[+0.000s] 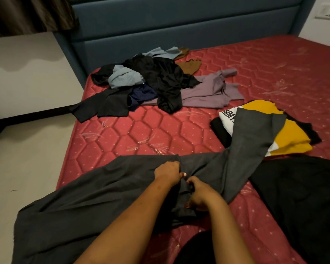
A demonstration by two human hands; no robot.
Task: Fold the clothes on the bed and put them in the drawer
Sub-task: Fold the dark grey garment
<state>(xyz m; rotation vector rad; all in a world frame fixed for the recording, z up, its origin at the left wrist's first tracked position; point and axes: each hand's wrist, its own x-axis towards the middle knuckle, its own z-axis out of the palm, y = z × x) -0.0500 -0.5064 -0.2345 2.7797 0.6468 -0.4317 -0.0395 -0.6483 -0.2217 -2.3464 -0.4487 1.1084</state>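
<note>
At the far left a pale floor runs along the bed, and a brown curtain hangs above it in the corner. The left edge of the red quilted mattress goes diagonally from the blue headboard down to the near side. The grey trousers lie spread across the near part of the mattress. 1 leg goes out to the left and passes over that edge, above the floor. The left hand has its fingers curled into the grey cloth at the middle of the trousers.

Further back, near the headboard, lies a loose pile of clothes in black, pale blue, navy, brown and lilac. 1 dark piece of it reaches the left edge. Between this pile and the trousers there is a wide strip of bare mattress.

The right hand, just beside the left one, pinches a bunched fold of the same grey cloth. The other leg goes up to the right and lies over a folded stack of yellow, white and black pieces. On the white piece the black letters "MMY" can be read; the rest is covered by the grey leg. Nearer than the stack, a black garment lies flat at the right. Behind the stack the mattress is bare up to its right edge, and a wall socket sits in the upper right corner.
</note>
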